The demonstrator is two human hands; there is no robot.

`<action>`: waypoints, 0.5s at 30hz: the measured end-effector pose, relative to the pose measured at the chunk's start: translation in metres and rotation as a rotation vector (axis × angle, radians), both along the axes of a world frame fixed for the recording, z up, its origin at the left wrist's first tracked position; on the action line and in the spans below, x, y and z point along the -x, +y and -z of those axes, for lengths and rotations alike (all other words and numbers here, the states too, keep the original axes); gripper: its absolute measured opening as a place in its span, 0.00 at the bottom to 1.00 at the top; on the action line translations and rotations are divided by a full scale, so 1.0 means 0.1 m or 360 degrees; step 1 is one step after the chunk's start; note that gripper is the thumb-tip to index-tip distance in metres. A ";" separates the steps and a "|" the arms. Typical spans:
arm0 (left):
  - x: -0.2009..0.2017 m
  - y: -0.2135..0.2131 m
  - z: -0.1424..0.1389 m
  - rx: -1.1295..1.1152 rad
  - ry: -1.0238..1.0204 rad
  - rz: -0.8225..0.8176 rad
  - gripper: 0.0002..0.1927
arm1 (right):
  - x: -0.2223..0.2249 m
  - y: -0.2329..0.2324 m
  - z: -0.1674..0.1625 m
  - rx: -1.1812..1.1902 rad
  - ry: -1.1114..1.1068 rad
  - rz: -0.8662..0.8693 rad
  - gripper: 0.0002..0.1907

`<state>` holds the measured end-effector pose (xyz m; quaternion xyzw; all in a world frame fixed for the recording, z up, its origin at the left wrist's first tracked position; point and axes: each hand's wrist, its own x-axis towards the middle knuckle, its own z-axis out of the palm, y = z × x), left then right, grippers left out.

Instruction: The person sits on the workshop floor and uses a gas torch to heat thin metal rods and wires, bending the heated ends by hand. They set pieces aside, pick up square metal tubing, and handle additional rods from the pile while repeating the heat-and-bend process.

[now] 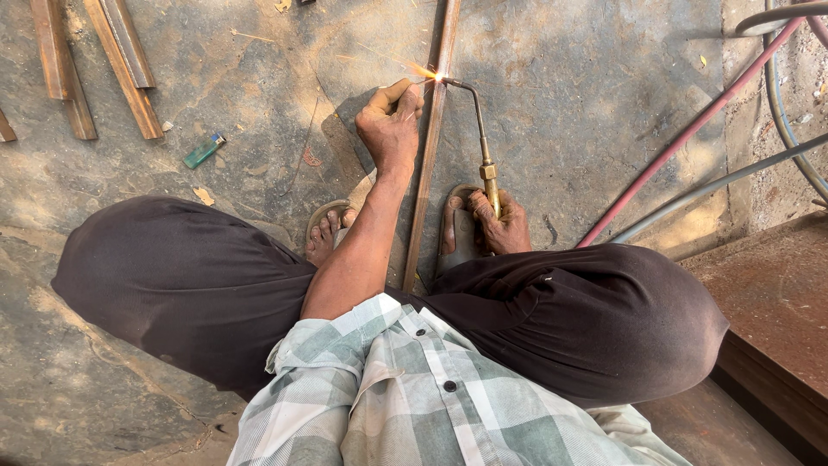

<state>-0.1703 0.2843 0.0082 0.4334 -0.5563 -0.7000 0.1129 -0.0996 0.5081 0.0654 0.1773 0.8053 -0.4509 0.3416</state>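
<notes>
Checked cloth, pale green and white: the person's shirt [431, 406], nearest the camera, above dark trousers [198, 285] on a squatting figure. Bare feet in sandals [455, 233] rest on the concrete floor [586, 103]. Right hand [500, 223] sits low by the right foot, fingers closed round the brass grip of a gas torch [483, 138]. The torch's bent neck runs up to a lit tip with sparks. Left hand [392, 121] reaches further out, fingers pinched on a thin filler rod [412, 78] at the flame. A long rusty metal bar [429, 164] lies between the feet, running away. Green lighter [203, 151] lies left. Hoses [690, 134] trail right. Rusty offcuts [95, 60] lie far left.
</notes>
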 end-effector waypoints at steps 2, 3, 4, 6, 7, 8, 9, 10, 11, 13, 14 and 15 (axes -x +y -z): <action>0.00 -0.01 -0.01 -0.0002 0.0003 0.0005 0.10 | 0.00 -0.01 0.00 -0.0004 0.0001 -0.0002 0.23; 0.00 -0.01 -0.02 -0.0006 -0.0010 0.0009 0.10 | 0.00 -0.01 0.00 -0.0006 0.0002 -0.0003 0.23; 0.00 -0.01 -0.03 -0.0011 -0.0024 0.0015 0.10 | -0.01 -0.01 0.00 -0.0014 -0.0006 0.0001 0.23; -0.01 -0.01 -0.04 -0.0009 -0.0028 0.0019 0.10 | -0.01 -0.01 -0.01 -0.0027 -0.0021 0.0006 0.22; -0.01 -0.01 -0.04 -0.0002 -0.0019 0.0020 0.10 | -0.01 -0.01 0.00 -0.0002 0.0005 0.0005 0.22; -0.01 -0.01 -0.05 0.0004 -0.0010 0.0020 0.10 | -0.01 -0.01 0.00 0.0023 0.0031 0.0005 0.22; -0.01 -0.01 -0.05 -0.0005 -0.0018 0.0017 0.10 | -0.02 -0.01 0.00 0.0049 0.0058 0.0005 0.22; 0.00 -0.02 -0.05 -0.0014 -0.0027 0.0013 0.10 | -0.02 -0.01 0.01 0.0056 0.0049 0.0015 0.22; 0.00 -0.01 -0.05 -0.0025 -0.0038 0.0011 0.10 | -0.02 -0.01 0.01 0.0062 0.0038 0.0026 0.22; 0.00 -0.02 -0.05 0.0012 -0.0035 0.0019 0.10 | -0.02 -0.01 0.01 0.0083 0.0036 0.0042 0.22; 0.01 -0.02 -0.05 0.0031 -0.0033 0.0023 0.10 | -0.02 -0.01 0.01 0.0097 0.0042 0.0047 0.22; 0.01 -0.02 -0.04 0.0026 -0.0029 0.0021 0.10 | -0.02 -0.01 0.02 0.0110 0.0049 0.0053 0.22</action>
